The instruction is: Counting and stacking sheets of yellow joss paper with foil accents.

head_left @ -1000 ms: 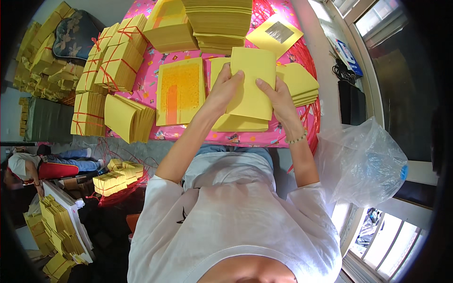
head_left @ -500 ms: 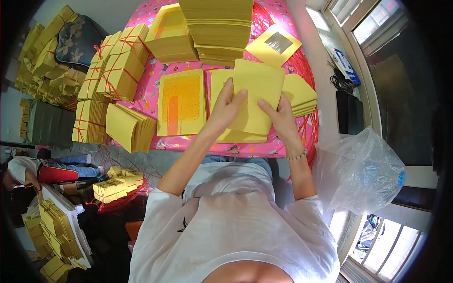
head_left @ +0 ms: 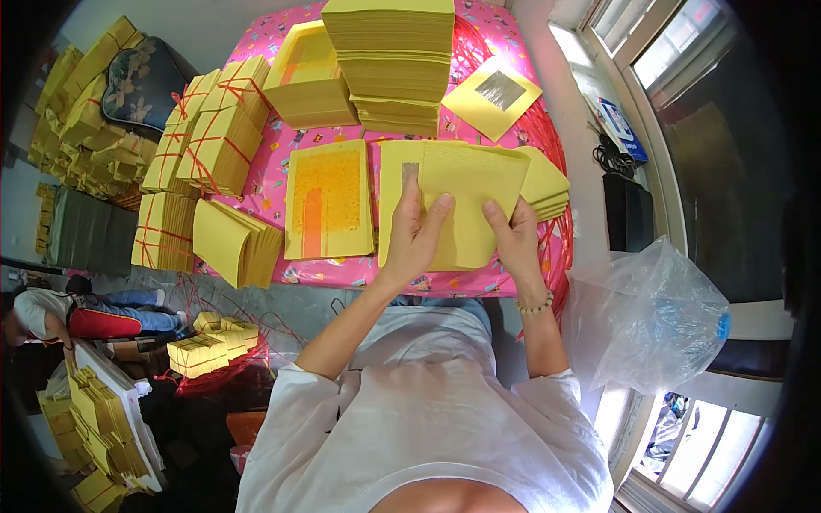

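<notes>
Between my hands is a packet of yellow paper, just over a pile of yellow sheets with a silver patch partly showing. My left hand grips the packet's left side, thumb on top. On its right side, my right hand has the thumb on the face and fingers behind the edge. To the left lies a yellow block with an orange-stained top. Right of the packet, several folded yellow stacks overlap. How many sheets I hold cannot be told.
A tall yellow paper stack stands behind, beside a sheet with a silver square. Red-tied bundles line the table's left. Red strings hang along the right edge, near a clear plastic bag. Another person is at far left.
The packet has come down and turned more level over the pile. My hands have moved slightly toward me, and a silver patch beside my left fingers now shows.
</notes>
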Motion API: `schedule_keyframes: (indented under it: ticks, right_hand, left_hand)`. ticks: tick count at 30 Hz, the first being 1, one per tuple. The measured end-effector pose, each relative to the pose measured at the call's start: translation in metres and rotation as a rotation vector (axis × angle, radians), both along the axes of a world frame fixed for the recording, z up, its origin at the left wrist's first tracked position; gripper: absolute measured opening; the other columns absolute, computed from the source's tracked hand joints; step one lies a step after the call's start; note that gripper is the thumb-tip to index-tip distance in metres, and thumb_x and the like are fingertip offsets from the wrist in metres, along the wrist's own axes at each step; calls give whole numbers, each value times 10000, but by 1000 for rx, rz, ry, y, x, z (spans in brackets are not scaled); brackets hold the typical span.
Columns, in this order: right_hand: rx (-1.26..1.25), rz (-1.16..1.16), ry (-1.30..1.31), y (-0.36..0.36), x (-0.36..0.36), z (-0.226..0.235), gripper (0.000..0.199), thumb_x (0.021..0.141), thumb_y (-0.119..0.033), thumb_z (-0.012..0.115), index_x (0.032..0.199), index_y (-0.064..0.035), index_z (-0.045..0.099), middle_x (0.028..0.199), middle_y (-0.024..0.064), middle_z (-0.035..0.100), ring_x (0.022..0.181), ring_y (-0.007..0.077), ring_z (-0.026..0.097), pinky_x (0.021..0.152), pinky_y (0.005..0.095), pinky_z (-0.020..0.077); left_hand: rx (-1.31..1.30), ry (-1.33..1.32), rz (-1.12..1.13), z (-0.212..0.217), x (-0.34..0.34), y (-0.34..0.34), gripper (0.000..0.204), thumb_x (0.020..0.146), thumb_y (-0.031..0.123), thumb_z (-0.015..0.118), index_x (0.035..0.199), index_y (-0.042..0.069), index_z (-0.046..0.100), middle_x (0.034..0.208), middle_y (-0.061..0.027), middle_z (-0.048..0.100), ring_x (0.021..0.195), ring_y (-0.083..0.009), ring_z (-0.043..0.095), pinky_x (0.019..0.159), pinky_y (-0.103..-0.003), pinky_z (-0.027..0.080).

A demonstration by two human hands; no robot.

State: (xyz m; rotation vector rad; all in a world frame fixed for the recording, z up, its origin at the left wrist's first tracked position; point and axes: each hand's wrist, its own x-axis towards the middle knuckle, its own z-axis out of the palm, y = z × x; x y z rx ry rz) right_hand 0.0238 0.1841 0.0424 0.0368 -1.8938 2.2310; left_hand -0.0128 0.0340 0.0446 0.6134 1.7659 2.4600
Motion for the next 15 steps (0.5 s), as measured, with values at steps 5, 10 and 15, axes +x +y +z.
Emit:
schedule_keyframes:
  ticks: [5, 10, 15]
  right_hand:
    - [22, -70, 2, -7, 0, 5, 276, 923, -174, 613, 1117, 22, 592, 983, 38, 658, 851, 72, 595, 739, 224, 484]
    - [-9, -68, -27, -2, -3, 6, 254, 931, -172, 600, 1098, 20, 604, 956, 19, 657, 825, 53, 589, 720, 212, 481]
    - [11, -122, 13, 0, -12, 5, 200, 958, -157, 549, 1057, 1, 622, 922, -11, 646, 785, 18, 559, 681, 190, 460]
  left_hand:
    - [23, -70, -19, 1, 0, 0, 466, 947, 67, 494, 1371, -36, 331, 1307, -119, 471, 1202, -166, 440, 1020, -289, 335]
    - [48, -156, -44, 0, -2, -1, 456, 947, 46, 475, 1376, -19, 337, 1295, -108, 485, 1178, -151, 462, 999, -281, 360]
    - [41, -180, -72, -4, -2, -2, 458, 951, 50, 466, 1382, -20, 326, 1299, -103, 488, 1178, -148, 464, 991, -280, 368]
